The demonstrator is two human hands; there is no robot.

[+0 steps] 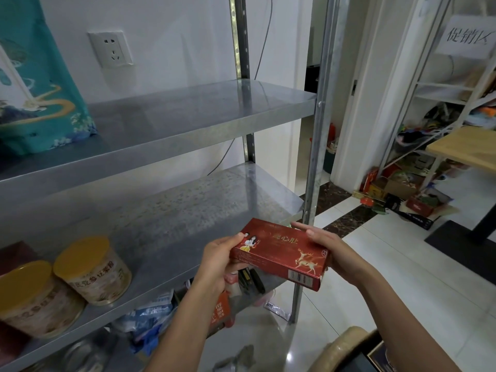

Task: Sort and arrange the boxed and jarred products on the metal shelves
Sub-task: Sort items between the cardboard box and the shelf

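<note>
Both forearms come up from the bottom edge. Left hand [217, 260] and right hand [326, 247] each have their grip clamped on one end of the red box [279, 251], thumbs on top. Box is held in the air at lower centre, just in front of the middle shelf [188, 210] at its right corner. Long axis runs left to right, right end lower; printed face up, barcode side toward the camera. Front shelf post [314, 162] stands just behind the right hand. Two yellow-lidded jars [92, 269] sit on the same shelf, well apart at lower left. Teal bag [35, 84] on the upper shelf [174, 114], upper left. Wooden desk [467, 149] at right.
</note>
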